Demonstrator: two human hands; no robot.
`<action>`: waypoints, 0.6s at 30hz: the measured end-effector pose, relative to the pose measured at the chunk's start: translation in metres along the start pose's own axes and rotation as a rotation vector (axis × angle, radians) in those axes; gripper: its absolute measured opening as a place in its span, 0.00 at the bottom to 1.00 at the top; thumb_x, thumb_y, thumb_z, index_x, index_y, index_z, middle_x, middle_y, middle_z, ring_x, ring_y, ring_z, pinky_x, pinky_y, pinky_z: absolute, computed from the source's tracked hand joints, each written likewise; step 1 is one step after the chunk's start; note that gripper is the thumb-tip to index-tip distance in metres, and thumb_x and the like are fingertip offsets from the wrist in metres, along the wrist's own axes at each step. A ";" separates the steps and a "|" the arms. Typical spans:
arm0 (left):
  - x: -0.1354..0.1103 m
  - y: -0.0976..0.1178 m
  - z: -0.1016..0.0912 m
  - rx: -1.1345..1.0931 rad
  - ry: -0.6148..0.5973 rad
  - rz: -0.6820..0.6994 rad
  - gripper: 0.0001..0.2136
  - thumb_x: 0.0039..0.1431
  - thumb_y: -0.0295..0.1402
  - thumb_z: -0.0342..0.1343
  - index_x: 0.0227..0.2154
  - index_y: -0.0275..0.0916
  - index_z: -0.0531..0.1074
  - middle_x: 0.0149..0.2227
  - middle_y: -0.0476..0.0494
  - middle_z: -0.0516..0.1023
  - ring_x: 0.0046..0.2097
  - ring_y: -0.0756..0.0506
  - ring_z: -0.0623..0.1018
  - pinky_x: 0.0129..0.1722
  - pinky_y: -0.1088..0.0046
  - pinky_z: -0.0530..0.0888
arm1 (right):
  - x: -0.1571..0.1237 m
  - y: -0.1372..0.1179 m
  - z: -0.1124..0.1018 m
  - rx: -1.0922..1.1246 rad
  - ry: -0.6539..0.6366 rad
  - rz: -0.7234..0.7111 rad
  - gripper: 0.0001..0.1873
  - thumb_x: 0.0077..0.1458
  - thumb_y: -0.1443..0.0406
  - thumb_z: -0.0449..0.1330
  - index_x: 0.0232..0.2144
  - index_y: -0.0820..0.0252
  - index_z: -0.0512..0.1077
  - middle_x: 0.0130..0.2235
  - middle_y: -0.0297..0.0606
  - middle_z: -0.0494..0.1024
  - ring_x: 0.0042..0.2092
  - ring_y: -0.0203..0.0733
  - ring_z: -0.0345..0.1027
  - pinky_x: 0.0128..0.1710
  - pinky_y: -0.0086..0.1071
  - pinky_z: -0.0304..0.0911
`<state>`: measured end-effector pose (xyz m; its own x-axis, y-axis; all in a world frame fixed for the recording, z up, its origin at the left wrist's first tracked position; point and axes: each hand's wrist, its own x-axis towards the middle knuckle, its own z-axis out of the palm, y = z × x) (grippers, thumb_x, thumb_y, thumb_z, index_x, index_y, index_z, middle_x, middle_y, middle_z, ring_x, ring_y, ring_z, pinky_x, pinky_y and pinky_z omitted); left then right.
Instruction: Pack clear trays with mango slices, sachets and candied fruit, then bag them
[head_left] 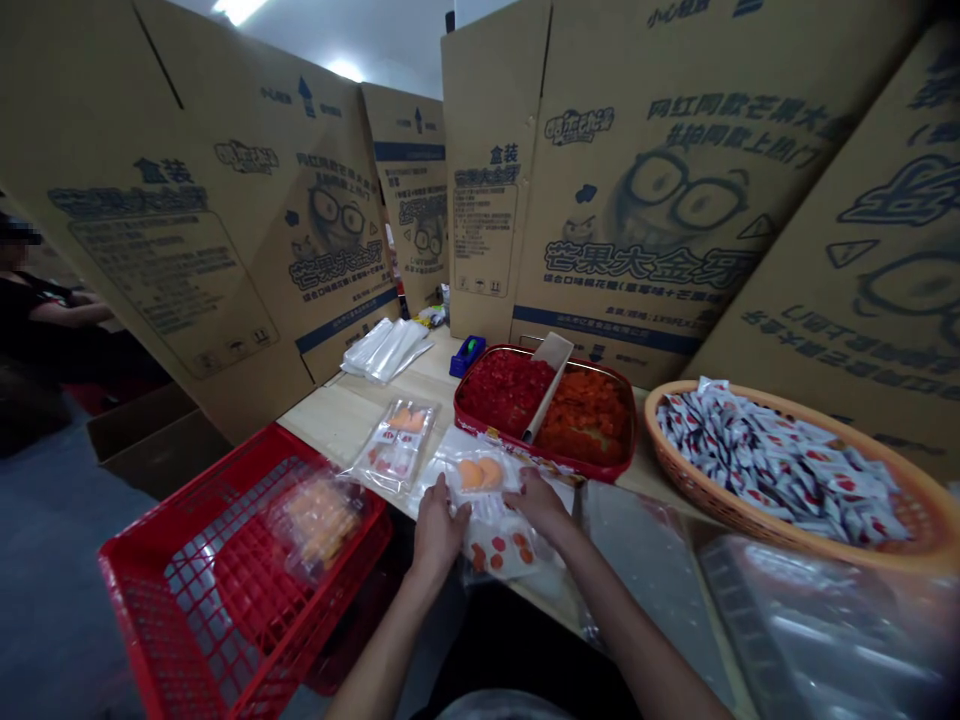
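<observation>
1. Your left hand (441,530) and your right hand (536,505) both rest on a glossy transparent plastic packet (487,525), which lies flat on the table in front of you. Both hands are partly open, with the fingers spread over the film. You can't tell whether they are pinching it.
2. That packet holds rounded orange pieces (477,474) and has small red-orange dots printed or packed near its lower end. A similar packet (395,445) lies just to your left on the table.
3. A red plastic tray (592,468) stands just past your hands, split by a cardboard divider (547,390). Glistening red chunks (506,390) fill one side, and orange chunks (589,420) fill the other.
4. To your right, a woven orange-brown basket (750,530) is heaped with small white-and-red sachets (780,470).
5. A red mesh crate (180,640) sits below the table edge on your left, with an orange-filled packet (319,520) inside.
6. Further along the pale wooden table (352,420) lie a stack of flat transparent bags (382,350) and a blue tape dispenser (466,355). Printed cardboard sheets (637,200) stand behind them, and a seated co-worker (52,320) in dark clothing is off to the left.
</observation>
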<state>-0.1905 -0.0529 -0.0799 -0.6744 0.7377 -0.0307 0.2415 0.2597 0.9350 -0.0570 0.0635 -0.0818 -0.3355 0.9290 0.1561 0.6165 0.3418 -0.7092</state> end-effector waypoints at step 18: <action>0.001 0.039 -0.002 -0.426 -0.187 -0.061 0.30 0.38 0.37 0.64 0.47 0.33 0.68 0.31 0.45 0.74 0.28 0.52 0.73 0.30 0.76 0.68 | -0.025 -0.026 -0.071 1.267 -0.554 0.573 0.17 0.34 0.71 0.66 0.32 0.61 0.73 0.30 0.35 0.79 0.31 0.37 0.72 0.34 0.30 0.67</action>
<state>-0.1834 -0.0433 -0.0427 -0.5314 0.8391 -0.1165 -0.1292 0.0556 0.9901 -0.0136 0.0411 -0.0185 -0.6672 0.6218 -0.4102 -0.1588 -0.6567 -0.7372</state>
